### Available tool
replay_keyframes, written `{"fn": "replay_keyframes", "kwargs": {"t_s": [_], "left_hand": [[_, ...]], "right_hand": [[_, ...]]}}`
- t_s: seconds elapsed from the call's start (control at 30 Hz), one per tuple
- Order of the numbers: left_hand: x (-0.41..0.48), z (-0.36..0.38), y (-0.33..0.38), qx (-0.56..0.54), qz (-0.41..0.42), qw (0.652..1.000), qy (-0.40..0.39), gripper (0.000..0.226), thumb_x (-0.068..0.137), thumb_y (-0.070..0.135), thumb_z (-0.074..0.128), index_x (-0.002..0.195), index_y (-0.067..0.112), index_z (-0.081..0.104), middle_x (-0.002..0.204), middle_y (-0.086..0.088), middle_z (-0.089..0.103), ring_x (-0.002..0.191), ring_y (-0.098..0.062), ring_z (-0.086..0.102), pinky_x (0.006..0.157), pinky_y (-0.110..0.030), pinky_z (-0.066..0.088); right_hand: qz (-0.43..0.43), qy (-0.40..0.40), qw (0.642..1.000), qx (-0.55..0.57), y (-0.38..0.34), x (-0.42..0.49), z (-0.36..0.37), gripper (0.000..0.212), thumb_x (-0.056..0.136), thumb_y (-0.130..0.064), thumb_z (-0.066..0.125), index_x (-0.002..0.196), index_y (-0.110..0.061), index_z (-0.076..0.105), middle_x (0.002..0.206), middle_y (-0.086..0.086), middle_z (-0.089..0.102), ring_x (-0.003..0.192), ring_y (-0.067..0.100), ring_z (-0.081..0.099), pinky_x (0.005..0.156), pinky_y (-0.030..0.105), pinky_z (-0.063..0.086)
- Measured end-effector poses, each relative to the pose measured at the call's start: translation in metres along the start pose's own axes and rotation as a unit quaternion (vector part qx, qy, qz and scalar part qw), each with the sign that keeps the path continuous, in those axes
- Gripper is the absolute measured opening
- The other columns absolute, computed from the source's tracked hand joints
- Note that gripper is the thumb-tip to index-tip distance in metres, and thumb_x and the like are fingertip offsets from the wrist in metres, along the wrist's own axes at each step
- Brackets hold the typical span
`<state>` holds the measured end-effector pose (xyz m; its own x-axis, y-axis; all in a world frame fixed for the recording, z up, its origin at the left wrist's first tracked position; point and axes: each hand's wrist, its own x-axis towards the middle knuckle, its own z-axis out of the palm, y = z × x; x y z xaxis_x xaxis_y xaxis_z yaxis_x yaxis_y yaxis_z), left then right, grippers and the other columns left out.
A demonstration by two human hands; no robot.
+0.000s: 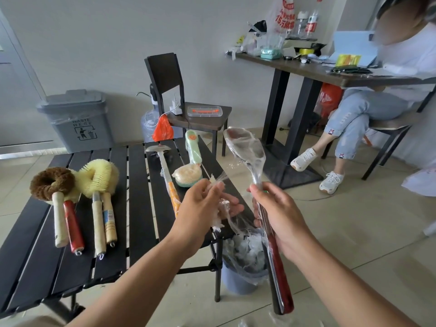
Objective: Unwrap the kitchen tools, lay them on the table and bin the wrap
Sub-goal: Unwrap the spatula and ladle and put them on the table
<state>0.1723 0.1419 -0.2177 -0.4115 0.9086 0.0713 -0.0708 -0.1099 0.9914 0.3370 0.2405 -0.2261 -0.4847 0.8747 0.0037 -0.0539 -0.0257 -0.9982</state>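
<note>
My right hand (pixel 274 214) grips the shaft of a metal ladle (pixel 245 146) with a dark red handle, held upright and still covered in clear wrap. My left hand (pixel 203 204) pinches a bunched strand of the clear wrap (pixel 218 180) that stretches across to the ladle. On the black slatted table (pixel 139 208) lie a brown brush (pixel 50 182), a yellow brush (pixel 100 175), a red-handled tool (pixel 73 226), an orange-handled skimmer (pixel 162 164) and a green-handled sponge brush (pixel 190 172). Below my hands stands a small blue bin (pixel 240 277) holding crumpled wrap.
A grey lidded waste bin (pixel 77 119) stands by the wall at the left. Behind the table is a dark chair (pixel 195 114) with a clear box. A person sits at the right by a cluttered desk (pixel 330 69).
</note>
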Motion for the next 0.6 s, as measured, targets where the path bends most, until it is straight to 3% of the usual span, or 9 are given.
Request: {"fn": "replay_keyframes", "kwargs": {"t_s": [0.07, 0.17, 0.27, 0.4, 0.5, 0.6], "left_hand": [[0.002, 0.002, 0.001, -0.068, 0.003, 0.998, 0.003, 0.006, 0.113, 0.011, 0.05, 0.112, 0.005, 0.051, 0.086, -0.016, 0.073, 0.082, -0.039, 0.078, 0.073, -0.044, 0.064], [0.007, 0.011, -0.001, -0.073, -0.022, 0.996, 0.039, 0.017, 0.112, 0.001, 0.04, 0.115, 0.01, 0.055, 0.061, -0.001, 0.055, 0.054, -0.018, 0.059, 0.053, -0.028, 0.052], [0.009, 0.021, -0.002, -0.044, -0.063, 0.996, 0.044, 0.025, 0.107, 0.014, 0.042, 0.102, 0.005, 0.065, 0.05, 0.01, 0.049, 0.041, -0.008, 0.047, 0.042, -0.02, 0.042], [0.013, 0.024, 0.0, 0.081, 0.0, 0.992, 0.098, 0.04, 0.106, 0.046, 0.058, 0.078, 0.018, 0.053, 0.052, 0.014, 0.04, 0.045, -0.006, 0.033, 0.043, -0.019, 0.031], [0.019, 0.014, 0.001, 0.143, 0.061, 0.975, 0.157, 0.041, 0.109, 0.04, 0.055, 0.077, 0.015, 0.052, 0.056, 0.012, 0.042, 0.051, -0.008, 0.036, 0.049, -0.02, 0.032], [0.024, 0.0, 0.004, 0.123, 0.088, 0.967, 0.205, 0.038, 0.111, 0.035, 0.053, 0.085, 0.009, 0.06, 0.06, 0.01, 0.05, 0.051, -0.004, 0.04, 0.048, -0.018, 0.036]], "right_hand": [[-0.002, -0.003, 1.0, 0.019, 0.001, 0.001, 0.003, 0.032, 0.092, -0.048, 0.077, 0.103, -0.018, 0.074, 0.066, -0.004, 0.058, 0.056, 0.011, 0.052, 0.052, 0.025, 0.045], [-0.008, -0.005, 0.999, 0.031, 0.003, 0.0, 0.011, 0.035, 0.093, -0.045, 0.078, 0.1, -0.012, 0.072, 0.067, -0.003, 0.058, 0.058, 0.013, 0.053, 0.054, 0.027, 0.046], [-0.014, 0.013, 1.0, 0.009, 0.007, -0.002, 0.02, 0.03, 0.093, -0.045, 0.079, 0.098, -0.015, 0.073, 0.066, -0.002, 0.063, 0.056, 0.013, 0.057, 0.052, 0.025, 0.048], [-0.007, 0.023, 1.0, 0.006, 0.012, 0.0, 0.022, 0.026, 0.102, -0.035, 0.071, 0.098, -0.01, 0.071, 0.066, 0.003, 0.063, 0.053, 0.015, 0.057, 0.05, 0.025, 0.05], [0.021, 0.008, 0.999, 0.029, 0.011, 0.0, 0.019, 0.027, 0.107, -0.031, 0.064, 0.105, -0.006, 0.074, 0.074, 0.007, 0.072, 0.059, 0.017, 0.065, 0.052, 0.027, 0.054], [0.039, 0.017, 0.998, 0.043, 0.009, 0.002, 0.014, 0.03, 0.109, -0.031, 0.059, 0.105, -0.005, 0.073, 0.076, 0.01, 0.075, 0.06, 0.018, 0.067, 0.054, 0.027, 0.057]]}}
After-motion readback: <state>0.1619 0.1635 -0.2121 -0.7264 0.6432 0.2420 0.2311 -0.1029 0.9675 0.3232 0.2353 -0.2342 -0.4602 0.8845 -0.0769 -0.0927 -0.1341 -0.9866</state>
